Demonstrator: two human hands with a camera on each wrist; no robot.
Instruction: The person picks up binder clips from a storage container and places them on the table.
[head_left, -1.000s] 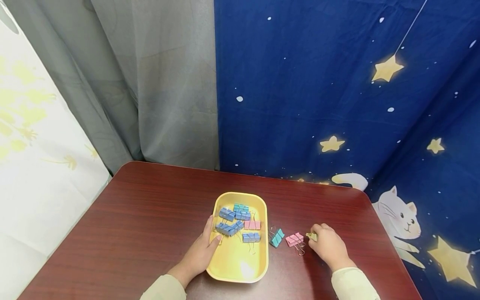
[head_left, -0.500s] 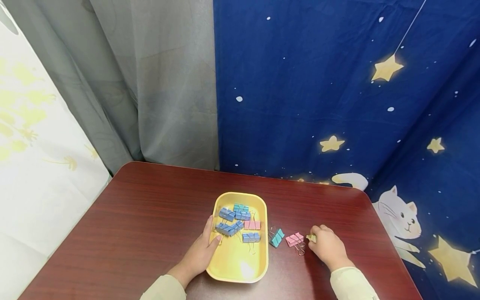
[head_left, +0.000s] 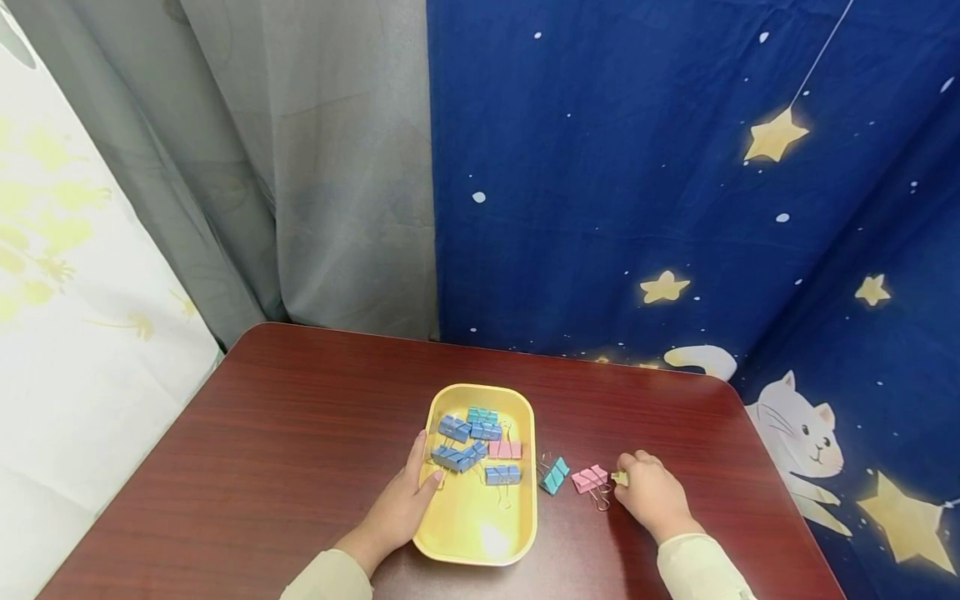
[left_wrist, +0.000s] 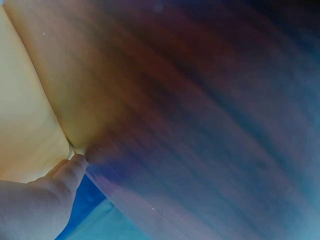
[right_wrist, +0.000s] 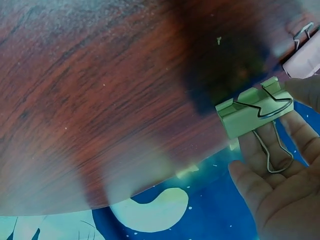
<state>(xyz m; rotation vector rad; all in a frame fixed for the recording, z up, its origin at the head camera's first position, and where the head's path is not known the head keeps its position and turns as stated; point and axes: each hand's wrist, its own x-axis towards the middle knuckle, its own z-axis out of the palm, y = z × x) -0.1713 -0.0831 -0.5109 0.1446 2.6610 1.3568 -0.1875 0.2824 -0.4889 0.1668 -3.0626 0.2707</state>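
Observation:
My left hand [head_left: 397, 508] holds the left side of a yellow tray [head_left: 457, 529], its thumb over the rim and the fingers outside. In the left wrist view, fingertips [left_wrist: 75, 165] lie against the tray's outer wall [left_wrist: 30, 115]. Between its thumb and fingers, my right hand [head_left: 656, 493] pinches a yellow binder clip [right_wrist: 250, 117] at the table's right side. Just left of it lies a pink binder clip [head_left: 590, 478], and beyond that a teal binder clip [head_left: 555, 476] beside the tray. One wire handle of the yellow clip hangs near the fingers.
Inside the tray sit several blue binder clips [head_left: 502, 475], a teal one [head_left: 482, 414] and a pink one [head_left: 505, 450], mostly toward the far end. The dark red table [head_left: 315, 417] ends at a grey curtain [head_left: 352, 208] and a blue star-patterned curtain [head_left: 570, 208].
My right hand has shifted slightly left with the yellow binder clip, closer to the pink one. The left hand and the tray have stayed put.

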